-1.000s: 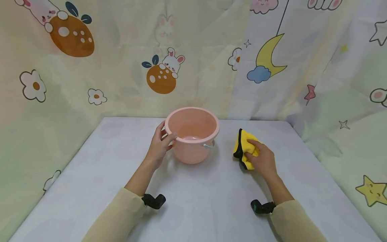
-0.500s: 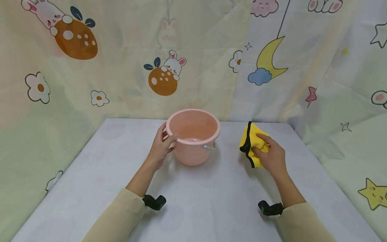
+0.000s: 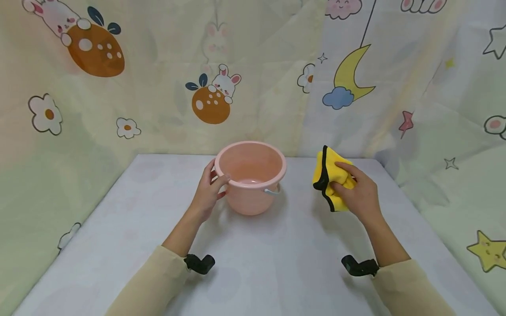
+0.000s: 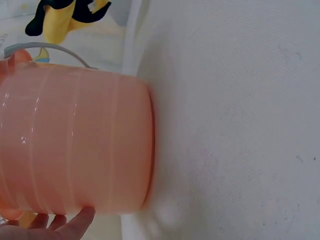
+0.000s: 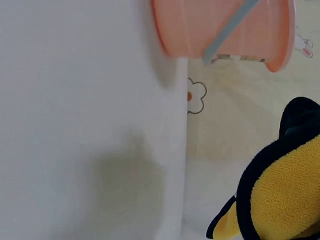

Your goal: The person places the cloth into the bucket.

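Observation:
A pink plastic bucket [image 3: 251, 199] stands upright on the table, its mouth facing up. My left hand [image 3: 207, 188] grips its rim on the left side, thumb over the front edge; in the left wrist view fingers [image 4: 75, 225] lie along the bucket wall [image 4: 85, 140]. To the right of the bucket, my right hand [image 3: 359, 193] pinches a folded yellow cloth [image 3: 334, 175] with black edging. The cloth hangs above the table and throws a shadow on it. In the right wrist view the cloth [image 5: 285, 195] fills the lower right corner, and the right hand is out of sight.
The white-covered table [image 3: 253, 263] ends at a cartoon-printed curtain [image 3: 261, 87] behind and at both sides. A grey handle [image 5: 230, 30] hangs down the bucket's side. Black wrist cameras [image 3: 200, 264] sit at both sleeves.
My right hand has lifted the yellow cloth up off the table and carried it to the right, away from the bucket. The left hand and the bucket have stayed in place.

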Demonstrator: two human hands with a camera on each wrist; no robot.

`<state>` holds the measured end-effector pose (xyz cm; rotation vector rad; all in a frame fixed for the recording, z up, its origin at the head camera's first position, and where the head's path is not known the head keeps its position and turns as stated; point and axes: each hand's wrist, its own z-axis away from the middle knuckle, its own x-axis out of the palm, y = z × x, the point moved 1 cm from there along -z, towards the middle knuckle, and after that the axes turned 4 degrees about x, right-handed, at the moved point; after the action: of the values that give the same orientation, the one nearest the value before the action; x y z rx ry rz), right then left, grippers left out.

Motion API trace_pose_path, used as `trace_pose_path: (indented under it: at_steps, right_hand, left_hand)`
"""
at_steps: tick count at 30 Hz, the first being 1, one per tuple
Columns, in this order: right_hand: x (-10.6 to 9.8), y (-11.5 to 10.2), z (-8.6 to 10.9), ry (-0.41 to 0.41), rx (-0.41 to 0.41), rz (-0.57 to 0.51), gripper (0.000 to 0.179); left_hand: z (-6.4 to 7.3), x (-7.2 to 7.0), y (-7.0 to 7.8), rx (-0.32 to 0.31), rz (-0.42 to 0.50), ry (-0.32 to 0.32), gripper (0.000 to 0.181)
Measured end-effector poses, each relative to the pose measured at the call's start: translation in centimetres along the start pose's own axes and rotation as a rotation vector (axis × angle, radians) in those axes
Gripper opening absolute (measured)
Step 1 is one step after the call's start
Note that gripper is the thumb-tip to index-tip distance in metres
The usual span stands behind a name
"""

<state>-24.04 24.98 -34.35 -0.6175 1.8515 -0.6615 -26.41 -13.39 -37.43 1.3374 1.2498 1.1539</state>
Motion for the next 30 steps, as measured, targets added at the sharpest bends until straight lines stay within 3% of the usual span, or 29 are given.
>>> trace_pose_path:
  at_steps: [13,30]
  right_hand:
    - [-0.5,-4.6,-0.9,-0.031,-0.049,-0.101,0.054]
    - [0.3,-8.5,-1.5,0.001,-0.156,-0.212,0.052]
  left_hand:
    - [0.0,0.0,0.0,0.011,-0.004,-0.01,0.076]
    - [0.0,-0.1,-0.4,0.032,-0.023,-0.015,0.074]
